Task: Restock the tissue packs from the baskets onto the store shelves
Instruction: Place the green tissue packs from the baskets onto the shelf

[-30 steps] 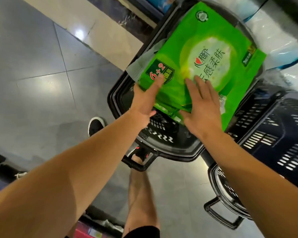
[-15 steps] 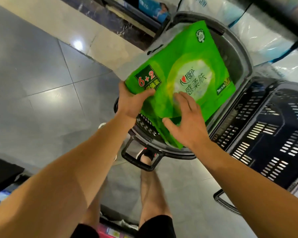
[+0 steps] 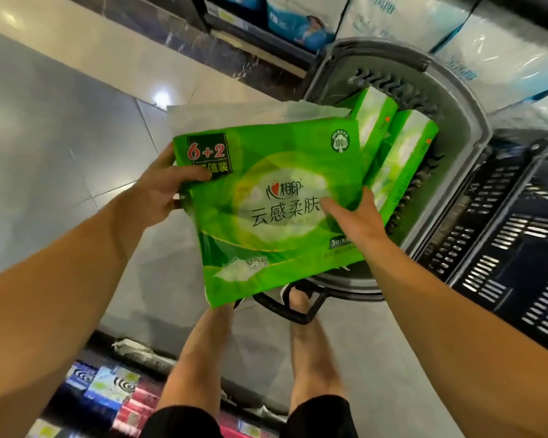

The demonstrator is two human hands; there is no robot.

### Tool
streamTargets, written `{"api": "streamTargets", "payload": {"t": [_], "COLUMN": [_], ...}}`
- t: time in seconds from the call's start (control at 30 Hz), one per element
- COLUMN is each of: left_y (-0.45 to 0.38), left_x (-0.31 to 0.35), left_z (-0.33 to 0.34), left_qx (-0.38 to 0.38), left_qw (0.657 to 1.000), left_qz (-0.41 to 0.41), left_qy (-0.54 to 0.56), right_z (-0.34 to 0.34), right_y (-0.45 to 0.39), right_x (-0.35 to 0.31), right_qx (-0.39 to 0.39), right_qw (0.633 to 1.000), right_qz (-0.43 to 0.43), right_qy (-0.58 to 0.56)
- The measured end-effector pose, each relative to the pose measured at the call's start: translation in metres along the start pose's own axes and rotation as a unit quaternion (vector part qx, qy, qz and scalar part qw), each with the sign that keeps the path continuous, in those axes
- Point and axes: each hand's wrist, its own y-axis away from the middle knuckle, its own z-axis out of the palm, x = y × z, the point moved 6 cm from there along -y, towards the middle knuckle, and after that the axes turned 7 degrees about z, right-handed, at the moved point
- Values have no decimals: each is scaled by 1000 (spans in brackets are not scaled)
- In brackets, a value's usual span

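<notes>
A large green tissue pack [image 3: 266,222] marked "6+2" is held up in front of me, clear of the grey basket [image 3: 469,121]. My left hand [image 3: 165,191] grips its upper left corner, thumb on the printed face. My right hand [image 3: 355,219] holds its right edge, fingers on the front. Two more green tissue packs [image 3: 402,153] stand on edge inside the grey basket, behind the lifted pack.
A dark slotted basket [image 3: 503,248] sits to the right of the grey one. White and blue tissue bales [image 3: 393,17] fill the low shelf ahead. Behind my legs, a bottom shelf holds small coloured boxes [image 3: 108,390]. Grey tiled floor lies to the left.
The green pack has been lifted out of the grey basket and drawn toward me, uncovering two packs still inside. Both hands shifted from lying on top to gripping its edges.
</notes>
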Motion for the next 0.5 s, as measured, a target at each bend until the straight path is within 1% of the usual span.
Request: {"api": "streamTargets", "payload": {"t": [0.07,0.13,0.2,0.23,0.3,0.33,0.4,0.5], "left_y": [-9,-9,-3,0,4,6,6,15], "left_x": [-6,-19,-41,-52,-69,-73,-72,-61], "left_z": [-4,-8,-10,-8,3,7,7,-5], "left_qx": [41,120,184,184,141,123,111,114], "left_qw": [999,992,982,981,980,981,983,987], "left_qz": [13,22,-10,-40,-93,-103,-96,-66], "left_qy": [16,34,38,54,101,113,108,97], "right_z": [3,3,1,0,-1,1,4,11], "right_y": [-6,-11,-14,-16,-19,-19,-16,9], "right_x": [0,-3,-5,-7,-6,-5,-5,-12], "right_qx": [-1,15,18,11,-24,-50,-92,-95], "right_qw": [1000,1000,1000,1000,999,996,990,986], "right_qz": [8,-7,-16,-15,5,24,44,51], "right_qy": [-4,9,20,11,-40,-67,-93,-130]}}
